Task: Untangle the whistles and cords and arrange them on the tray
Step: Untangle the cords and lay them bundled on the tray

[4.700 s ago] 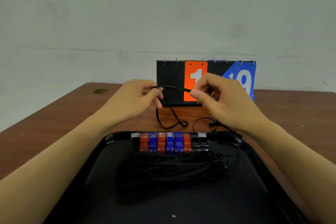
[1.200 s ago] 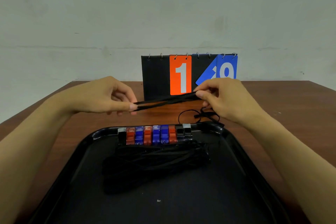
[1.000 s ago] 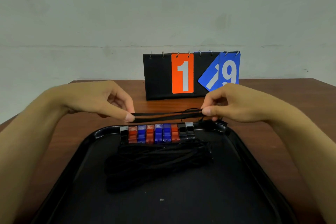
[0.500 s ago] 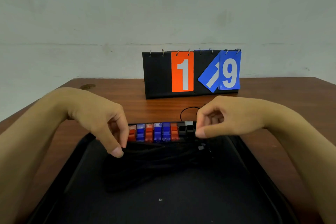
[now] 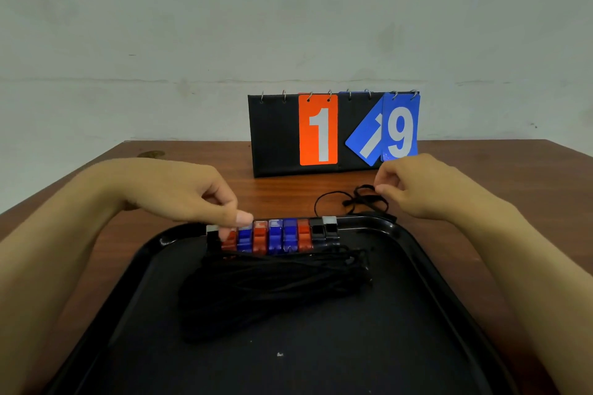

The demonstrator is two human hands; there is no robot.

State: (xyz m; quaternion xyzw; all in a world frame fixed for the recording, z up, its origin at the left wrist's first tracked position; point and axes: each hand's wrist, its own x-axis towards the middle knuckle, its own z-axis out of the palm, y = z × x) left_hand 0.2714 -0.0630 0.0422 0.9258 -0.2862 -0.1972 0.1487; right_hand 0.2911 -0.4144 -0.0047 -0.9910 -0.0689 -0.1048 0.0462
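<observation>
1. The loose thin black fabric cord (image 5: 359, 200) lies tangled on the brown wooden table (image 5: 282, 192), right of centre, just beyond the far rim of the black plastic tray (image 5: 426, 269). It looks light, limp and prone to snagging; a loop, not a free end, seems the place to pinch it.
2. The right hand (image 5: 417, 189) pinches that cord with curled fingertips.
3. The left hand (image 5: 189, 192) hovers with fingers bent over the left end of the whistle row (image 5: 272, 236), apparently touching it; whether it grips one I cannot tell.
4. Count: nine small plastic whistles side by side, three black, three red, three blue. Below them lies one bundle of gathered black cords (image 5: 272, 285), strands uncountable.
</observation>
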